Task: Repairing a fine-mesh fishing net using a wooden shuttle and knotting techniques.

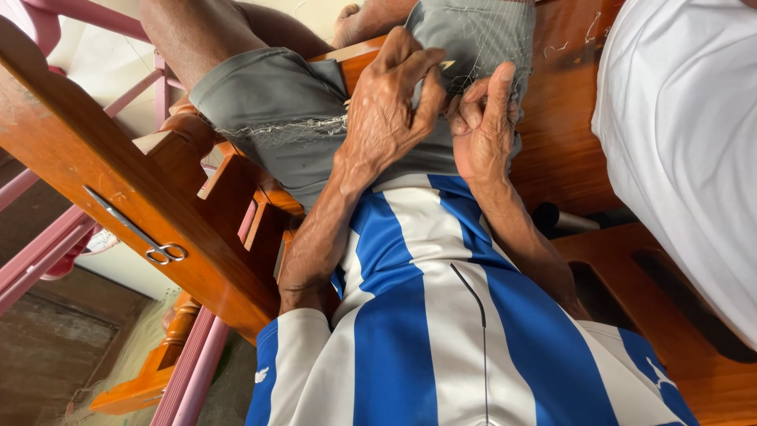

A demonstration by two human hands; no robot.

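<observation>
- The left hand (386, 110) rests on the lap with its fingers (422, 67) curled and pinched into a fine, pale fishing net (481, 39); it is closed on the mesh, knuckles up.
- The right hand (482, 130) sits just beside the left hand, touching it; its fingers are drawn together around the same net, the thumb (498, 91) standing straight up along the mesh; closed on the net as well.
- The net lies draped over the grey shorts (292, 118), thin strands trailing across the near leg to the left of the hands and more mesh spread over the far leg above them; a few loose threads lie on the wood beyond.
- A blue and white striped shirt (441, 315) covers the torso below the hands; a thin dark cord (477, 315) runs down its middle.
- A wooden armchair (197, 237) of orange-brown varnished wood carries the person; its broad armrest runs diagonally to the left of the hands.
- A pair of metal scissors (134, 230) lies flat on that armrest, well apart from the hands, blades shut.
- A pink plastic chair (47, 252) stands past the armrest, further left of the hands.
- A white cloth (686, 134) fills the area to the right of the hands, near but not touching them.
</observation>
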